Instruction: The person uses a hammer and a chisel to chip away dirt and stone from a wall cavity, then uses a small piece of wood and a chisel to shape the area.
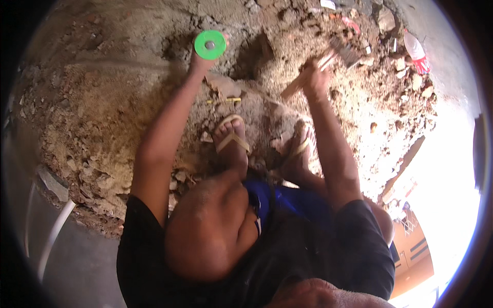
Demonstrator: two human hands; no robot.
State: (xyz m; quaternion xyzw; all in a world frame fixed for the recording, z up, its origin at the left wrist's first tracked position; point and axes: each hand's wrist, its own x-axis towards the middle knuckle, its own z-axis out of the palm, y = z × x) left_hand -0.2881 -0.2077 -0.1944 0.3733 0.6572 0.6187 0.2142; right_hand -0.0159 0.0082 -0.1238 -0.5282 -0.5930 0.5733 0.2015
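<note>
My left hand, arm stretched forward, is closed around a chisel with a round green hand guard. The guard hides most of the fingers, and the grey metal striking end shows at its centre. The blade is out of sight below, over broken, earthy ground. To the right, my right hand grips the wooden handle of a hammer. Its dark metal head is slightly blurred, held up and apart from the chisel.
Loose soil and rubble spread around my sandalled feet. A thin yellow piece lies between my arms. At the far right are a clear bottle with a red label and a stone. A white pipe stands lower left.
</note>
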